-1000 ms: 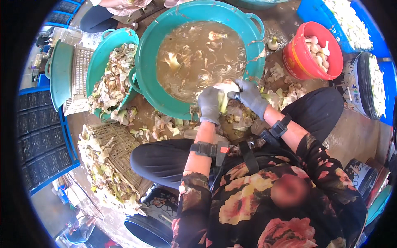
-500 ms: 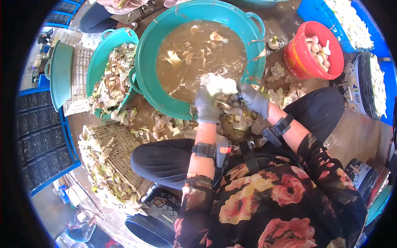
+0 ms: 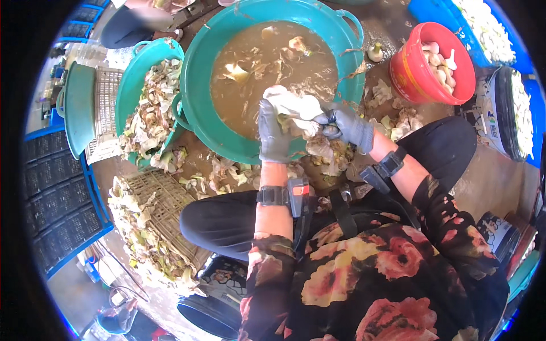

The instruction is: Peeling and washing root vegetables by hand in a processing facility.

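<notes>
Over the near edge of the big green tub [image 3: 197,105], my gloved left hand [image 3: 273,133] is closed around pale garlic [image 3: 296,104], bright enough to blur its outline. Loose skin [image 3: 309,128] hangs below it. My gloved right hand [image 3: 350,126] meets the garlic's right side with fingers bent together; what they pinch is partly hidden, and a small dark piece shows at the fingertips. Brown water [image 3: 242,108] fills the tub, with peeled skins [image 3: 236,72] floating in it.
A red bucket [image 3: 406,74] of garlic bulbs stands right, with a single bulb [image 3: 375,52] beside it. Beyond are a blue crate [image 3: 424,14] and a black-rimmed bucket [image 3: 500,113] of pale pieces. Left are a green basin [image 3: 128,85] of skins and a woven basket [image 3: 165,196]. Another person's leg [image 3: 128,28] shows upper left.
Both hands have moved slightly up and left with the garlic. More loose skin shows hanging between them. The other person's arm at the top left is blurred by motion.
</notes>
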`<control>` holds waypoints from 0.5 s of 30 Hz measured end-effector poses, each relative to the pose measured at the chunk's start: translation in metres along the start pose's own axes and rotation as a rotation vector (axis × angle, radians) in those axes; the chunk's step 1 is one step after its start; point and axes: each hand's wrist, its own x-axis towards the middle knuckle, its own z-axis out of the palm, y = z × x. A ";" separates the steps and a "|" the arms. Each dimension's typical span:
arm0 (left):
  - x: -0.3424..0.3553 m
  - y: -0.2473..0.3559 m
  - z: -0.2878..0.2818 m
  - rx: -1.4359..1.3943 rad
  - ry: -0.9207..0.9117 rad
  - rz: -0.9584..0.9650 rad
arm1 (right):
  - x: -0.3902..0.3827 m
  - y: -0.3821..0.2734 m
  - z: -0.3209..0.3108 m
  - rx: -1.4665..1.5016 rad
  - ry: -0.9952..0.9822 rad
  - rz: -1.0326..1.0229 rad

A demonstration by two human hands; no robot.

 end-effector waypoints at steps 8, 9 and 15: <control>0.003 -0.009 0.003 -0.644 0.043 -0.286 | 0.002 0.021 -0.002 -0.566 -0.244 -0.297; 0.001 -0.004 0.013 -0.650 0.205 -0.353 | 0.004 0.022 0.000 -0.721 -0.238 -0.545; 0.028 -0.007 0.010 -0.917 0.238 -0.467 | 0.002 0.019 -0.014 -0.146 -0.282 -0.169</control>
